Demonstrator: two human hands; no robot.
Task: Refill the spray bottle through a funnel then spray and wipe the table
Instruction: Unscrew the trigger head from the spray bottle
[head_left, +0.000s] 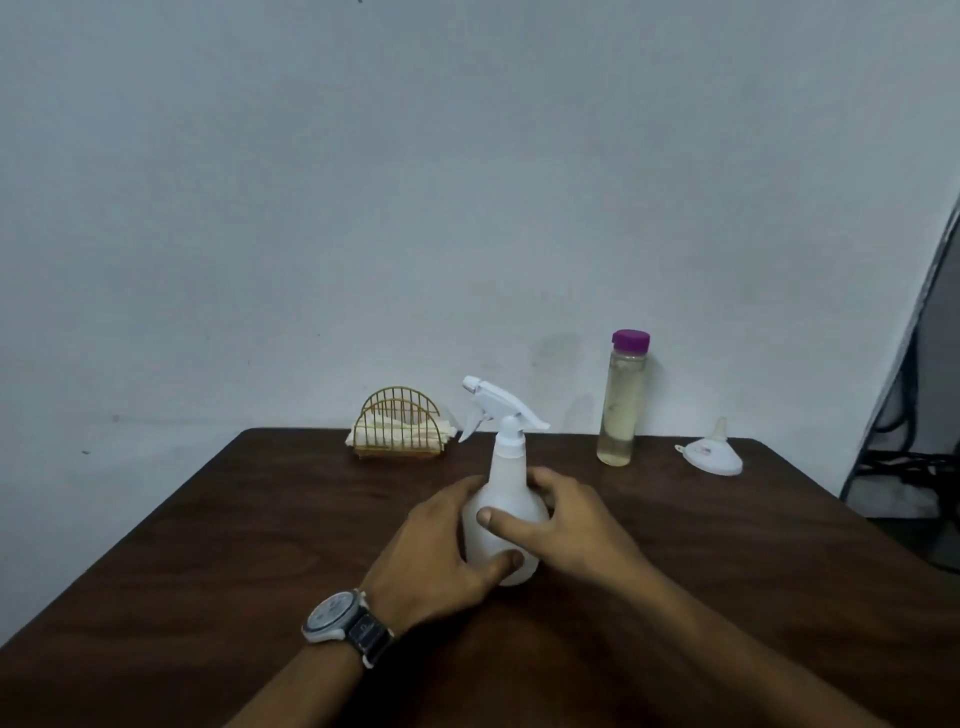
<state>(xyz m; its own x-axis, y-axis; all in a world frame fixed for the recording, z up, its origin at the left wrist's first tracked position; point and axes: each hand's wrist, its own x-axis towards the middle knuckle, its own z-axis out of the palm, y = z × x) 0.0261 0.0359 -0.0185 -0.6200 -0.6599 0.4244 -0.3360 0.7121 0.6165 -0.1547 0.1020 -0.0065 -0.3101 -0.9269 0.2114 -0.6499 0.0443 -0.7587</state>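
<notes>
A white spray bottle (506, 499) stands upright in the middle of the dark wooden table (260, 545), its trigger head pointing left. My left hand (434, 551) grips its body from the left, thumb across the lower front. My right hand (566, 519) grips it from the right, thumb lying across the front. Behind, a tall clear bottle (621, 410) with a purple cap holds pale yellowish liquid. A white funnel (710, 452) lies mouth-down at the back right. Folded cloths or napkins sit in a gold wire holder (397, 428) at the back left.
The table's far edge meets a plain grey-white wall (467, 182). A dark frame with cables (914, 415) stands off the table's right side. A wristwatch (345, 621) is on my left wrist.
</notes>
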